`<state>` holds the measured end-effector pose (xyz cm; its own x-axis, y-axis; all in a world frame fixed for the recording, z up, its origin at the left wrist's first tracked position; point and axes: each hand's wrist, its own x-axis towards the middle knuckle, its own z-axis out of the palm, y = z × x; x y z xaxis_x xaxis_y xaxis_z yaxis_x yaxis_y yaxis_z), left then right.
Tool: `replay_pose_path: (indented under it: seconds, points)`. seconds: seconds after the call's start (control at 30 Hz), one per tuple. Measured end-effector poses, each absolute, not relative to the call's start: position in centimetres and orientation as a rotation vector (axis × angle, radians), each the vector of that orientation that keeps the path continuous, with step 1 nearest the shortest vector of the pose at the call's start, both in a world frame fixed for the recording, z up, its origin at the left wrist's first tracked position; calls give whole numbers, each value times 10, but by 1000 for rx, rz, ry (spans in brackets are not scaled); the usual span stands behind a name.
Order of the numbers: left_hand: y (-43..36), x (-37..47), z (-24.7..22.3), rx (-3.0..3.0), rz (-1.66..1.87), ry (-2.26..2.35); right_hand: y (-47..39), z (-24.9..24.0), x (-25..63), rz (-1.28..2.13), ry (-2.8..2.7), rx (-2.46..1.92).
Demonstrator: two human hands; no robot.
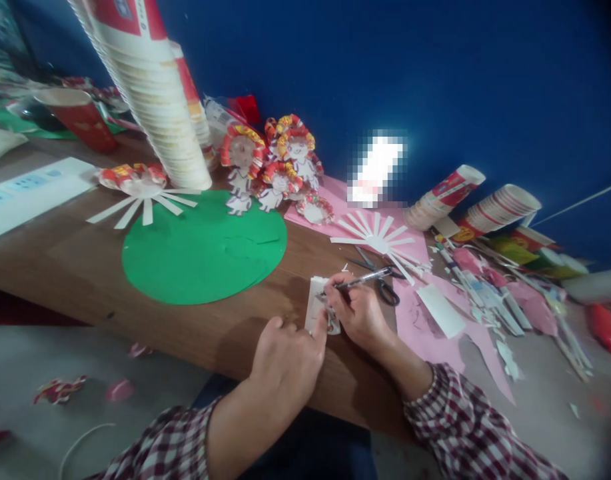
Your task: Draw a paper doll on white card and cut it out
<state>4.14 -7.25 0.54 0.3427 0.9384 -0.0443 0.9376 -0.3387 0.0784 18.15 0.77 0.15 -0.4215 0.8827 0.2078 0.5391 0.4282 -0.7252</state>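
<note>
My right hand is closed round a pen, its tip resting on a small piece of white paper with dark drawn lines. From the near side, my left hand holds that paper down on the wooden table, one digit stretched onto it and the other fingers curled. Just beyond my right hand lie dark-handled scissors, partly hidden by the hand and pen. A white paper piece cut into radiating strips lies behind them on pink paper.
Green paper rounds lie left of my hands. Behind them stand a tall paper cup stack and lion-like paper figures. More stacked cups lean at the right, near paper scraps. A blue wall closes the back.
</note>
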Motion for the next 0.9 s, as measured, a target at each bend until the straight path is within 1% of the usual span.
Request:
replay_pose_path:
  seconds: [0.57,0.9]
  points:
    - [-73,40,5,2501,32,1739,7,1,182,753,-2138,-1202]
    - [-74,40,3,2569,102,1765,8,-1,181,777,-2106,-1151]
